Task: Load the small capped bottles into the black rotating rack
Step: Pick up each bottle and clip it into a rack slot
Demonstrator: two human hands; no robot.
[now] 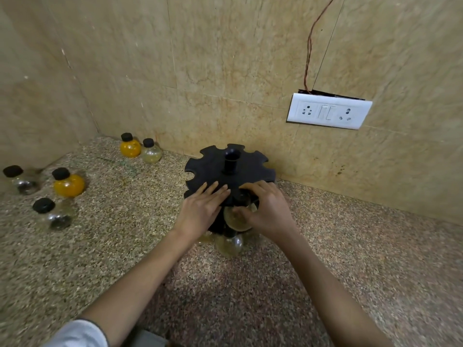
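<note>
The black rotating rack stands on the granite counter near the back wall, with empty notches round its top disc. My left hand lies flat on the disc's near edge, fingers spread. My right hand grips a round clear bottle at a near notch of the top disc; its black cap is level with the disc. Two more bottles hang on the lower tier. Loose bottles with black caps stand at the left: two orange ones and three clear ones.
A white socket and switch plate is fixed to the tiled wall at the right, with a thin wire running up from it. The counter meets the walls in a corner at the back left. My white sleeve shows at the bottom left.
</note>
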